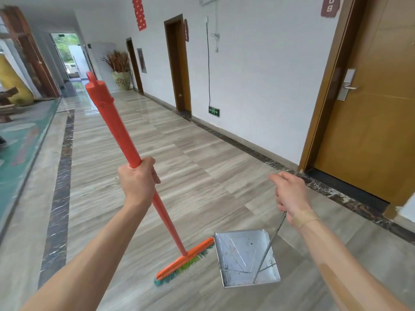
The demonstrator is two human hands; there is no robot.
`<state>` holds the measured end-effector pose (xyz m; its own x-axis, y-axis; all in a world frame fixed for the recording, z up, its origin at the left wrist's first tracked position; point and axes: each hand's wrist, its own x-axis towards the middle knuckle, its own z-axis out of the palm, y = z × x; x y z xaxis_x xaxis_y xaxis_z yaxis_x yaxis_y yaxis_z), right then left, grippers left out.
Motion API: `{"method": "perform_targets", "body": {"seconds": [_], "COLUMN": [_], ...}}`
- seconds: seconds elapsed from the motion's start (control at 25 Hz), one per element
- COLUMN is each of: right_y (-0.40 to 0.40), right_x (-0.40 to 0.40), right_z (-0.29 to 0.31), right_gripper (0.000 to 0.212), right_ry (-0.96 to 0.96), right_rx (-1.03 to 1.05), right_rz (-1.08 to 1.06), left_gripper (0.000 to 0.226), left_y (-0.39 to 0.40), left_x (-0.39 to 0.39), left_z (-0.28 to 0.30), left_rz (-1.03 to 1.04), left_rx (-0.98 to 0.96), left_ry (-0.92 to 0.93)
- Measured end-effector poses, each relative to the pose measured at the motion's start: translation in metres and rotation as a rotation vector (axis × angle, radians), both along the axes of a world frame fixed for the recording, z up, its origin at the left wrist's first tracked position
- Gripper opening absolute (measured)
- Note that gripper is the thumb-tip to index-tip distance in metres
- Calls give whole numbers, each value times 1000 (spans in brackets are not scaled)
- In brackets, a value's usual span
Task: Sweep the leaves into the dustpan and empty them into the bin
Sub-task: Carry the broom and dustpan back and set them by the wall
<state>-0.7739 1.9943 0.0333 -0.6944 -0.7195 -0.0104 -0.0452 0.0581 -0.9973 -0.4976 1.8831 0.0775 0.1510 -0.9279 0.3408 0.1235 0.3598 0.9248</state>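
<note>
The left hand (pixel 138 178) grips the broom (pixel 143 176); the right hand (pixel 289 194) grips the dustpan (pixel 244 259) handle. No leaves show, and a tilted pan could spill any it holds.

One broom (pixel 143 187), one dustpan (pixel 244 257), two hands (pixel 138 182) (pixel 289 194), one potted plant (pixel 120 70) at upper left, two red banners (pixel 139 12) (pixel 186 30), one exit sign (pixel 213 111), and three doorways along the right wall: (pixel 368 108), (pixel 178 63), (pixel 134 63)

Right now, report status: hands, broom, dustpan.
Left hand grips broom handle. Right hand holds dustpan handle, pan looks empty. No leaves or bin in view.
</note>
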Motion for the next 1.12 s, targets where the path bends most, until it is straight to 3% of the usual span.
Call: {"method": "perform_targets", "body": {"seconds": [0.24,0.52,0.76,0.92,1.12], "right_y": [-105,-221,-336,-440,-557], "right_x": [-88,-167,-220,-263,-312], "right_z": [17,18,12,24,21], "right_gripper": [7,38,36,18,21], "right_ry": [-47,-53,-15,6,16], "right_rx": [-36,-119,-103,-82,-56], "right_rz": [33,-27,-71,-100,-133], "left_gripper": [43,45,45,43,45], "left_y": [-107,-233,-364,-477,-602], "left_x": [-85,-169,-228,-270,-323], "left_z": [16,31,24,30,36], "left_rz": [31,-12,-34,-33,-69], "left_rx": [-10,-79,-106,-95,-86], "left_ry": [0,65,90,120,126]}}
